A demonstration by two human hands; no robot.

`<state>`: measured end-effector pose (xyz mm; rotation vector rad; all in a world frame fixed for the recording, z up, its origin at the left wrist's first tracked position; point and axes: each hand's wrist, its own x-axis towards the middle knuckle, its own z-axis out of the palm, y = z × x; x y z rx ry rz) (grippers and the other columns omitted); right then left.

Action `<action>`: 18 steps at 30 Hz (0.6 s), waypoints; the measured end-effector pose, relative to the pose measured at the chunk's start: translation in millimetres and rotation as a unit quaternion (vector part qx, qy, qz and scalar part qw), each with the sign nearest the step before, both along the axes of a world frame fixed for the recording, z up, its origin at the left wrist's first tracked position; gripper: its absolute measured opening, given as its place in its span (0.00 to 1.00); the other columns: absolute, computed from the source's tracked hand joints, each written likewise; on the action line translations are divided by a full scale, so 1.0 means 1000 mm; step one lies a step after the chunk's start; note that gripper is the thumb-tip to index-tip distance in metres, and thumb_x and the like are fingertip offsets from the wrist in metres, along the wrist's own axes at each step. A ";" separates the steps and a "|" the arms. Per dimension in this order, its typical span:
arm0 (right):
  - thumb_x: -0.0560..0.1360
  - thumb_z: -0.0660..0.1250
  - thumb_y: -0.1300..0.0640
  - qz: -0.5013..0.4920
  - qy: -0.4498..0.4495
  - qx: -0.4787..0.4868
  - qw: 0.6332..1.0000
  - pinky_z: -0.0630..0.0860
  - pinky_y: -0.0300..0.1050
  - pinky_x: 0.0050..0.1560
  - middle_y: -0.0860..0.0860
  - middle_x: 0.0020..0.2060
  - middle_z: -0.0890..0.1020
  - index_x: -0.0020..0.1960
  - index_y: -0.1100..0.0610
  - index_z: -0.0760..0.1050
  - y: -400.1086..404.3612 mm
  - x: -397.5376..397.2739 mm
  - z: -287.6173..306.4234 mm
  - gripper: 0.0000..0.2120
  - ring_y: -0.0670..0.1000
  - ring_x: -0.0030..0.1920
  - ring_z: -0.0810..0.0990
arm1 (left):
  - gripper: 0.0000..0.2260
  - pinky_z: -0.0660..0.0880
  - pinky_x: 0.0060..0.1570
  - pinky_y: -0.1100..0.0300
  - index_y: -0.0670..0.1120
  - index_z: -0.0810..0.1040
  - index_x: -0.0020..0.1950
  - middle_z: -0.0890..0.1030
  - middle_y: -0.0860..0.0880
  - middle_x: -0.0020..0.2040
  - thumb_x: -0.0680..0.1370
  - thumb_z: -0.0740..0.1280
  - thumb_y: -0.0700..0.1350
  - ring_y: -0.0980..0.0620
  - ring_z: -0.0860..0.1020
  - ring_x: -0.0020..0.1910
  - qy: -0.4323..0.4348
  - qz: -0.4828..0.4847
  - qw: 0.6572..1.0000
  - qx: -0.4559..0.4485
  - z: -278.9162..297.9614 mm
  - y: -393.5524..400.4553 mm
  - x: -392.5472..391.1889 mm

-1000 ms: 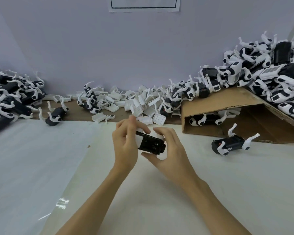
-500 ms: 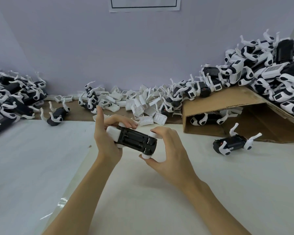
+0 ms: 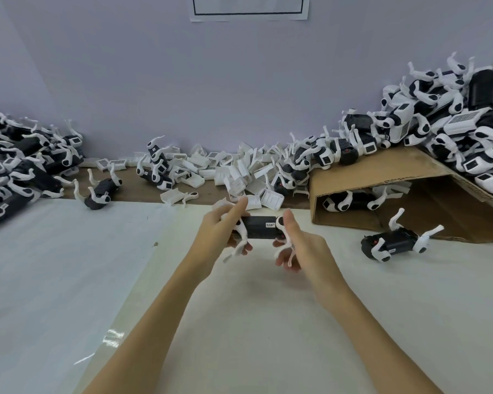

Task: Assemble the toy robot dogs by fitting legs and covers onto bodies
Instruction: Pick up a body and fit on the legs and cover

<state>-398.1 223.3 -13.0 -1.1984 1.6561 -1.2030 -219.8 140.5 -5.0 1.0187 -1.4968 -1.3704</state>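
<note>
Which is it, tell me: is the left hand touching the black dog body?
Touching. The head view shows the left hand gripping the left end of the body, its fingers curled around it; the right hand holds the other end.

Two hands (image 3: 219, 231) (image 3: 305, 248), one held dog body (image 3: 261, 227), one cardboard box (image 3: 410, 194), three dog piles (image 3: 17, 166)

A plain lavender wall (image 3: 239, 81) fills the view toward twelve o'clock — a white paper sheet (image 3: 248, 7) hangs there. White covering (image 3: 239, 322) spreads across the table below.
</note>
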 end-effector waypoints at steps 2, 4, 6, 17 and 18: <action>0.69 0.46 0.15 0.023 -0.023 0.027 0.999 0.73 0.42 0.36 0.57 0.35 0.87 0.45 0.61 0.85 -0.003 -0.005 0.000 0.52 0.49 0.31 0.80 | 0.30 0.80 0.34 0.54 0.30 0.80 0.54 0.80 0.33 0.32 0.83 0.68 0.61 0.36 0.83 0.32 0.020 0.017 0.996 0.082 0.000 -0.001 0.001; 0.80 0.47 0.25 0.030 -0.076 0.015 0.997 0.71 0.41 0.33 0.58 0.35 0.86 0.47 0.60 0.85 -0.004 -0.005 0.000 0.44 0.50 0.31 0.80 | 0.28 0.79 0.34 0.55 0.30 0.78 0.54 0.84 0.35 0.36 0.83 0.68 0.59 0.36 0.82 0.31 0.055 0.026 0.983 0.173 0.002 -0.003 0.004; 0.84 0.50 0.33 0.040 -0.097 -0.006 0.994 0.71 0.41 0.33 0.58 0.36 0.86 0.51 0.60 0.84 -0.004 -0.003 -0.001 0.36 0.51 0.32 0.80 | 0.23 0.83 0.34 0.54 0.37 0.80 0.60 0.86 0.35 0.42 0.83 0.69 0.58 0.39 0.83 0.31 0.092 0.025 0.969 0.228 0.003 -0.005 0.007; 0.80 0.65 0.59 -0.048 0.044 -0.007 0.998 0.80 0.49 0.60 0.48 0.55 0.81 0.69 0.52 0.78 -0.088 -0.014 -0.012 0.18 0.54 0.53 0.85 | 0.19 0.85 0.35 0.54 0.45 0.79 0.57 0.87 0.40 0.39 0.81 0.72 0.60 0.46 0.85 0.32 0.278 0.141 0.919 0.243 -0.006 -0.024 0.024; 0.80 0.65 0.61 -0.052 0.060 -0.010 0.997 0.80 0.45 0.54 0.48 0.49 0.81 0.71 0.52 0.77 -0.100 -0.018 -0.010 0.20 0.54 0.50 0.83 | 0.20 0.85 0.35 0.54 0.45 0.80 0.58 0.87 0.40 0.39 0.81 0.71 0.61 0.45 0.85 0.33 0.282 0.141 0.918 0.241 -0.008 -0.026 0.025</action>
